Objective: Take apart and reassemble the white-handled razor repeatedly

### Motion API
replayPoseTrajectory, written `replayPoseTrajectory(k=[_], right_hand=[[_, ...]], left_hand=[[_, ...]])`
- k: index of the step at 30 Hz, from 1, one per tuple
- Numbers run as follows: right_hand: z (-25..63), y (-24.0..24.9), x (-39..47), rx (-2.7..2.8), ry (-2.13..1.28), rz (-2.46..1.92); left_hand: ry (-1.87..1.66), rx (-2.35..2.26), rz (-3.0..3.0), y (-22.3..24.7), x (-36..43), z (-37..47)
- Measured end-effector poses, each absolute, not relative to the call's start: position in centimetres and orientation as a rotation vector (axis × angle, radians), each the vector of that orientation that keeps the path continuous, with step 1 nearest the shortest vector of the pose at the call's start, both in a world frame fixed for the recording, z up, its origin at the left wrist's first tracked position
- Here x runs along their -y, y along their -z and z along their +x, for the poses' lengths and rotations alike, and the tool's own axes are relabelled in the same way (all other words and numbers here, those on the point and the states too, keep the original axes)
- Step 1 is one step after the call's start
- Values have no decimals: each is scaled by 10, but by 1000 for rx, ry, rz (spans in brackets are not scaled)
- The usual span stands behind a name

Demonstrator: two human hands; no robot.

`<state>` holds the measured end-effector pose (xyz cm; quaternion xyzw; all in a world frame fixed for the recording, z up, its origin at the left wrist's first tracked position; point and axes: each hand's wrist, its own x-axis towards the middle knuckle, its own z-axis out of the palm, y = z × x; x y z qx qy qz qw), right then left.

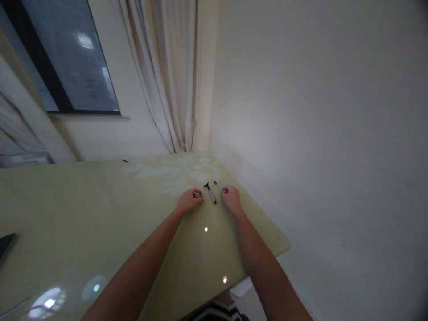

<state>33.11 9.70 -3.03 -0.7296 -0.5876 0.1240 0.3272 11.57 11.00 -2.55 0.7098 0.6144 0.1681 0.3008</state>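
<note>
A razor (211, 194) with a black head and grey handle lies on the glossy yellow-green table (100, 214), between my two hands. My left hand (190, 200) rests just left of it, with thumb and fingers closed round a small dark item (200, 195), too small to name. To the razor's right, my right hand (231, 198) pinches the lower end of a thin white toothbrush (218, 185), whose dark head points up and left, away from me.
A small black piece (125, 160) lies at the table's far edge. Part of a dark flat object (6, 244) shows at the left edge. Behind the table hang curtains (177, 80), and a wall (317, 133) runs along its right side.
</note>
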Motion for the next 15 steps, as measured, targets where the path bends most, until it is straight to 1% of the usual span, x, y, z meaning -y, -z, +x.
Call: replayPoseTrajectory(k=[10,15], right_hand=[[338,24,-99,1299,-288,-1795],[340,21,-99,1154,-285,-1688]], left_hand=[[-580,-1642,1888,29,-108,113],[-672,-1601,1925,32,-88,100]])
